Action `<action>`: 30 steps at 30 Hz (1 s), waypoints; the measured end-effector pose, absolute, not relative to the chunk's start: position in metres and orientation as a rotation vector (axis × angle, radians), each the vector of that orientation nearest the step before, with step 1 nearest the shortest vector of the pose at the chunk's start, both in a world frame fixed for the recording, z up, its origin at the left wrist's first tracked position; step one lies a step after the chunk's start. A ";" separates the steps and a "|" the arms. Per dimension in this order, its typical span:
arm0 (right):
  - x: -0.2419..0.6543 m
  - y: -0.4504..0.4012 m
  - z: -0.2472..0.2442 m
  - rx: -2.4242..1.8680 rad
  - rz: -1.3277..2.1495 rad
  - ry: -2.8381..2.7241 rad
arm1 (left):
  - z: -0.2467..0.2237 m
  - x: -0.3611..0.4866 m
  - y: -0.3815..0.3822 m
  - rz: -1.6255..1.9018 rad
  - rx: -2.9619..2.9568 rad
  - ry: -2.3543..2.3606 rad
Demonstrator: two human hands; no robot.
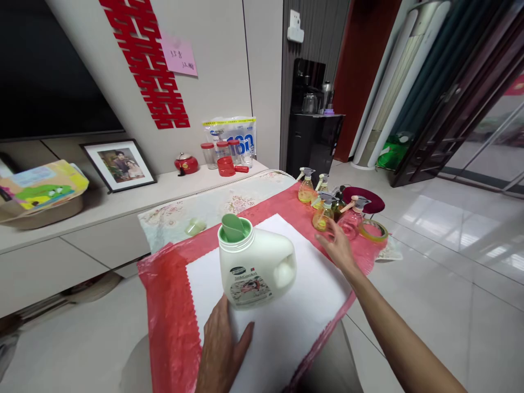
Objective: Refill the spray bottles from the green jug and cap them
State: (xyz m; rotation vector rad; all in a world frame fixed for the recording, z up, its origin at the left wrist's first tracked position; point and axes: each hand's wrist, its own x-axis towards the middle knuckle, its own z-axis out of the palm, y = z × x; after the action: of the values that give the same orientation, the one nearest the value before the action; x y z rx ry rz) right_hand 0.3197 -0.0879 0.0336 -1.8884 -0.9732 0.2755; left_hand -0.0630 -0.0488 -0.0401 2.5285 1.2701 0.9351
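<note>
A white laundry detergent jug [256, 273] stands uncapped on a white cloth [315, 289], its green pouring spout [233, 228] showing in the mouth. My left hand [225, 341] is at the jug's lower front edge, thumb spread away from the fingers; it does not grip the jug. Out to the right, my right hand [339, 248] reaches with parted fingers beside an amber pump bottle [321, 219]. Whether its fingertips touch that bottle, I cannot tell. A pink pump bottle [351, 222] stands just behind this hand. Another yellowish pump bottle [305, 192] is farther back.
Red plastic sheeting [167, 305] lies under the cloth. A roll of tape [373, 230] sits at the right edge. The pale green cap [195, 226] lies on the floral cover. Red-lidded jars [209, 156] and a framed photo [119, 166] stand on the cabinet behind.
</note>
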 end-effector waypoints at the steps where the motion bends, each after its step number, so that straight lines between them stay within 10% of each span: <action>1: 0.329 -0.082 0.028 -1.922 0.172 -0.903 | -0.040 -0.063 -0.049 0.934 2.524 1.271; 14: 0.355 -0.007 -0.013 -2.078 -0.258 -0.545 | -0.049 -0.067 -0.047 0.963 2.579 1.302; 30: 0.326 -0.047 0.005 -1.747 0.137 -0.696 | -0.039 -0.068 -0.047 0.940 2.477 1.217</action>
State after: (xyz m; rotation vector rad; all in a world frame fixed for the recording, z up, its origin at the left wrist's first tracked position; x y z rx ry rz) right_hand 0.3264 -0.0466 0.0053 -1.7473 -0.6960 0.1368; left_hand -0.0680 -0.0466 -0.0389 2.4768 1.2167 0.9399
